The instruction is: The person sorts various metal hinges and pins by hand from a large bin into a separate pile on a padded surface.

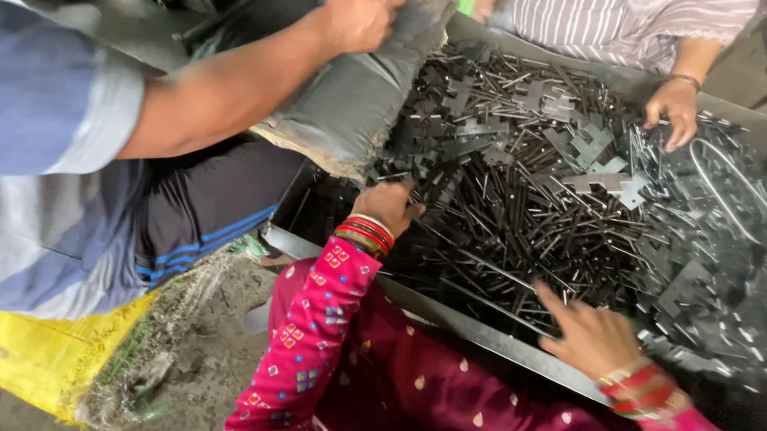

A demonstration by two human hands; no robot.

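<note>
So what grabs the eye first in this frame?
The heap of dark metal rods and flat plates filling the grey tray at centre and right. The wearer's left hand and right hand, in pink sleeves with red bangles, dig into it. At upper left, another person's hand grips a grey sack over the tray.

Under the left hand point(392, 205), dark thin metal rods and flat cross-shaped metal plates point(519, 194), dully glinting, heaped in a grey sheet-metal tray point(489, 331) with a smooth, faintly shiny rim. Beneath the right hand point(592, 340), the same blackish metal. Above the left hand, a grey sack point(354, 97) of coarse matt cloth, frayed at its pale edge. On both wrists, glossy red bangles point(365, 235).
</note>
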